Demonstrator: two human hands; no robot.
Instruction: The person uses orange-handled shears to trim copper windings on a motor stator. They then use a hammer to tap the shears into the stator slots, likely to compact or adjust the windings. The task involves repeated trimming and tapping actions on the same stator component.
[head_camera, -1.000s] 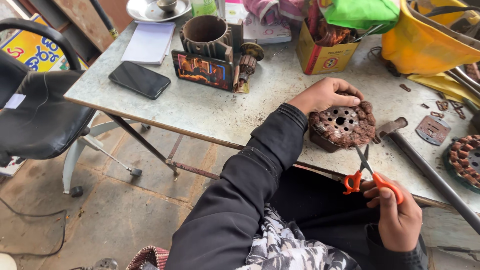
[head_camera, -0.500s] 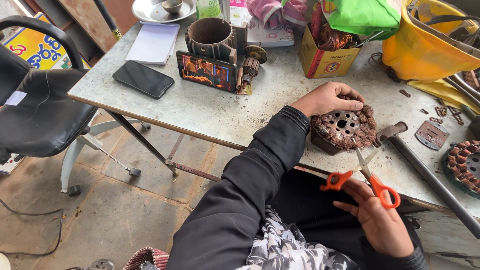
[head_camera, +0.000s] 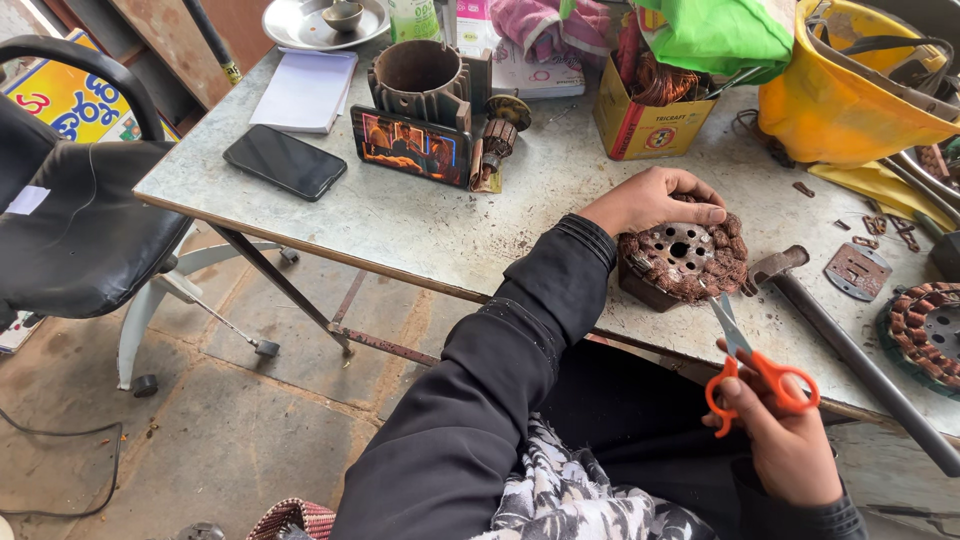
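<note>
My left hand (head_camera: 652, 201) rests on top of a round motor stator (head_camera: 685, 262) wound with copper wire, holding it at the table's near edge. My right hand (head_camera: 785, 440) grips orange-handled scissors (head_camera: 752, 366), fingers through the loops. The blades are nearly together and their tips touch the near side of the stator's windings. My black sleeve (head_camera: 500, 370) runs from the lower middle up to the left hand.
On the grey table (head_camera: 420, 225) lie a black phone (head_camera: 285, 162), a notepad (head_camera: 304, 90), a standing phone with a lit screen (head_camera: 410, 146), a metal motor housing (head_camera: 420, 72), a hammer (head_camera: 845, 340), a second stator (head_camera: 925, 330), a cardboard box (head_camera: 650, 115) and a yellow container (head_camera: 850, 85). A black office chair (head_camera: 70, 220) stands left.
The scissors opened wide half a second ago and have now nearly closed at the stator's windings. The left hand stays on the stator.
</note>
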